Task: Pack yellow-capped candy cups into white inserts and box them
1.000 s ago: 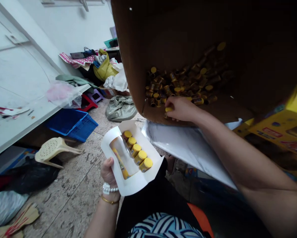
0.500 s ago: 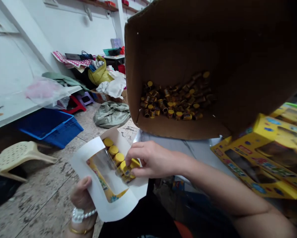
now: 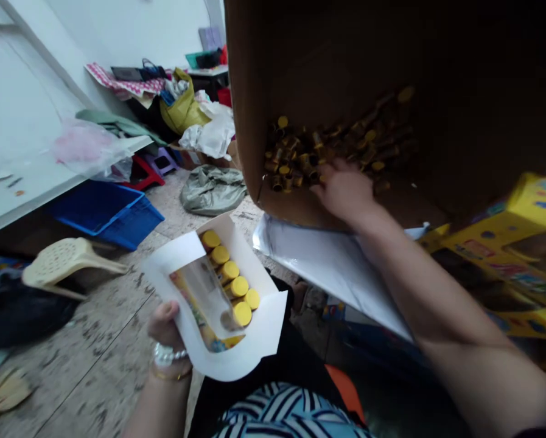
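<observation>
My left hand [image 3: 165, 331] grips an open white window box [image 3: 259, 340] from below; a row of several small yellow-lidded jars [image 3: 231, 286] lies inside it. My right hand [image 3: 346, 188] reaches into a tilted brown cardboard carton [image 3: 282, 210] and rests on a heap of loose yellow-lidded jars [image 3: 309, 155]. The hand is motion-blurred, so whether its fingers hold a jar does not show.
Yellow printed toy boxes [image 3: 523, 243] are stacked at the right under the carton. A white sheet [image 3: 327, 261] lies below it. A blue crate [image 3: 106, 210], a cream stool [image 3: 63, 261], a white table edge [image 3: 35, 182] and bags stand on the floor at left.
My right hand left the white box, where it had been setting a jar, and moved up into the carton. The box now shows one more jar in its row.
</observation>
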`<state>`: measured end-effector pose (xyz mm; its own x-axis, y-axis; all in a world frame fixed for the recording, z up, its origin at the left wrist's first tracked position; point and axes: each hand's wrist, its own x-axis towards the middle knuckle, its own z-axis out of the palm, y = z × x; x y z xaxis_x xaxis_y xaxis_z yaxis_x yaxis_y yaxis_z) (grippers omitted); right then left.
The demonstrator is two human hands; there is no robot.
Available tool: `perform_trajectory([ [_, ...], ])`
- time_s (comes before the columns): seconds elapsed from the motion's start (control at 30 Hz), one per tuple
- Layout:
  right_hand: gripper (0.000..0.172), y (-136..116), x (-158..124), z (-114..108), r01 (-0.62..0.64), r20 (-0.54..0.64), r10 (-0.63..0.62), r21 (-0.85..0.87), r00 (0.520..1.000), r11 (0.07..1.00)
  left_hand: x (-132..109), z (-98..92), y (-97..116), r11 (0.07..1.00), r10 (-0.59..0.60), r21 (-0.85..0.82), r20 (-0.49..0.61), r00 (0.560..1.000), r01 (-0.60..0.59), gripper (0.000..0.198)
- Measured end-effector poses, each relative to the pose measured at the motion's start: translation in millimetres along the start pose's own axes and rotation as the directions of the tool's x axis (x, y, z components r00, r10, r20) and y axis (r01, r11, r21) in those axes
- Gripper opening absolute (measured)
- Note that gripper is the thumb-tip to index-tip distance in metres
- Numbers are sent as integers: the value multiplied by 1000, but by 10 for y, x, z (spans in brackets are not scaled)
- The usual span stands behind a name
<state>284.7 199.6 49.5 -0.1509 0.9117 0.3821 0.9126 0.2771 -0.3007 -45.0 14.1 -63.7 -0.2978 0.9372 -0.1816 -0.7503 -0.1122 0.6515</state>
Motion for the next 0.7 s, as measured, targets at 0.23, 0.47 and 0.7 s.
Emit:
perform_trajectory([
  [0.23,31,141,45,54,-116,235,170,-227,957,967,-74,430,-1,994,93,58,49,994,-96,34],
  [0.47,26,-574,-265,-396,261,269,-351,319,897,911,-104,657,-64,998,53,32,127,990,-57,42],
  [0.7,19,-1197,-799,-37,624,228,-766,464,602,628,-123,521,-142,1000,-3,-29,181,984,8,16],
])
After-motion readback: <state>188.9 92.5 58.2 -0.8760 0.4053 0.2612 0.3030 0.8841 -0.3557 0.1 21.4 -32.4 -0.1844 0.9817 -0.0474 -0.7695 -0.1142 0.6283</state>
